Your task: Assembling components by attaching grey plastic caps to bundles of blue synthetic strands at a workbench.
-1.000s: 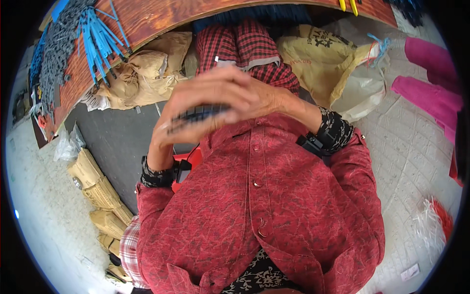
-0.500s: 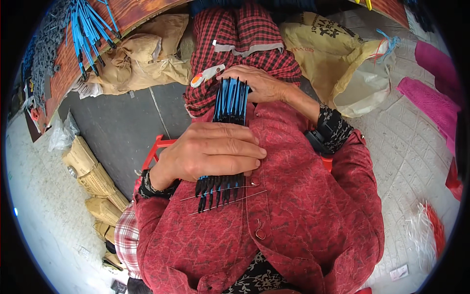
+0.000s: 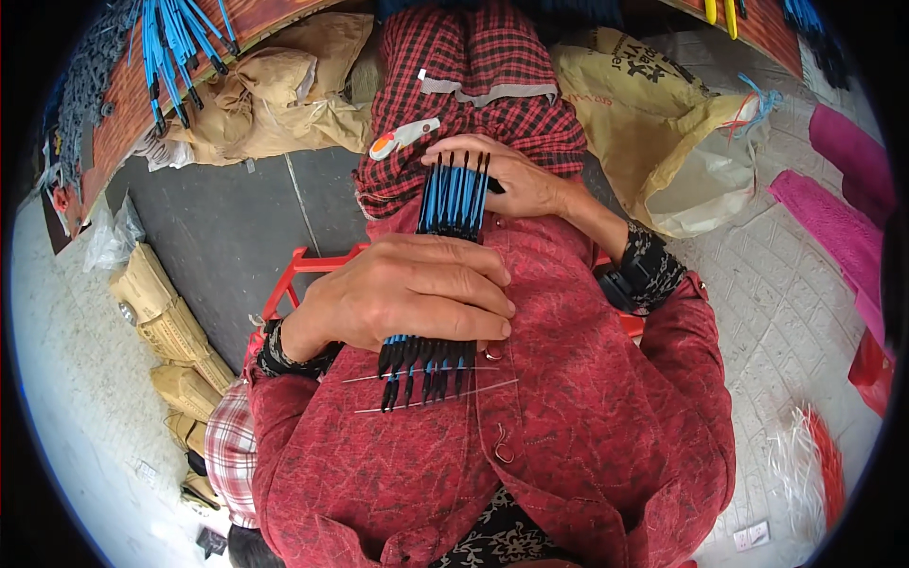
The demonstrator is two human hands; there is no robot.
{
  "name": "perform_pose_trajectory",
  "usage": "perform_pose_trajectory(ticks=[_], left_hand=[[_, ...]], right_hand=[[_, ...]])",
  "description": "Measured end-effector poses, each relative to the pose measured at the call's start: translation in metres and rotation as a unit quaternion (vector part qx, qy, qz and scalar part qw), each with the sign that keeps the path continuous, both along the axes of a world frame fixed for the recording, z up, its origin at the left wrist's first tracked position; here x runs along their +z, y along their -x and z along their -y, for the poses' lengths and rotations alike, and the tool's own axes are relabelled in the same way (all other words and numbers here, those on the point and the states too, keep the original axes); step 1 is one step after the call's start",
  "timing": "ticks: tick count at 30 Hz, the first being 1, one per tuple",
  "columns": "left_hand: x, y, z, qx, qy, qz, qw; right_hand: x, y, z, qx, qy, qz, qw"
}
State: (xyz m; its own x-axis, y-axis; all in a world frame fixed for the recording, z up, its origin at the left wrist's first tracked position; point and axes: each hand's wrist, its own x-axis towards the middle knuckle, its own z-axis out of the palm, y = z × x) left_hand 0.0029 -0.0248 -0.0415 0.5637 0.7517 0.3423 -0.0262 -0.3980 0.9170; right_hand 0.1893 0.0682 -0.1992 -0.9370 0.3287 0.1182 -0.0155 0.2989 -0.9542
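Observation:
A flat row of narrow blue strips with black ends (image 3: 456,197) lies lengthwise over my lap, against the red jacket. Across the middle of this row, my left hand (image 3: 417,289) is closed, with its fingers wrapped over the top. Two thin wires (image 3: 379,377) run crosswise through the black near ends. My right hand (image 3: 507,178) is bent around the far end of the row, its fingers partly behind the black tips. A small dark piece shows by the right palm, too little of it to name.
A curved wooden tabletop (image 3: 241,17) stands ahead, with loose blue strips (image 3: 175,57) hanging over its left edge. Under it lie brown sacks (image 3: 312,104) and an opened yellow sack (image 3: 625,133). A red stool frame (image 3: 284,279) is beneath me. Pink cloth (image 3: 824,237) lies at right.
The view has shifted slightly. Both hands keep their hold on the strips, and the black far tips look a little more spread out.

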Motion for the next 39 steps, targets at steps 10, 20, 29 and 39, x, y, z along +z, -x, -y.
perform_pose_trajectory(ticks=[10, 20, 29, 39], left_hand=[[-0.011, -0.013, 0.008, -0.054, 0.103, 0.04, 0.992], [-0.011, -0.012, 0.01, -0.064, 0.108, 0.046, 0.991], [-0.012, -0.013, 0.007, -0.06, 0.107, 0.055, 0.991], [-0.01, -0.021, 0.002, -0.038, 0.087, 0.047, 0.994]], right_hand=[[-0.001, -0.006, 0.001, 0.073, -0.012, 0.134, 0.988], [-0.001, -0.001, -0.008, 0.126, 0.056, 0.061, 0.989], [0.026, -0.003, -0.031, 0.262, 0.27, 0.031, 0.926], [0.057, 0.023, -0.012, -0.012, 0.612, 0.074, 0.787]])
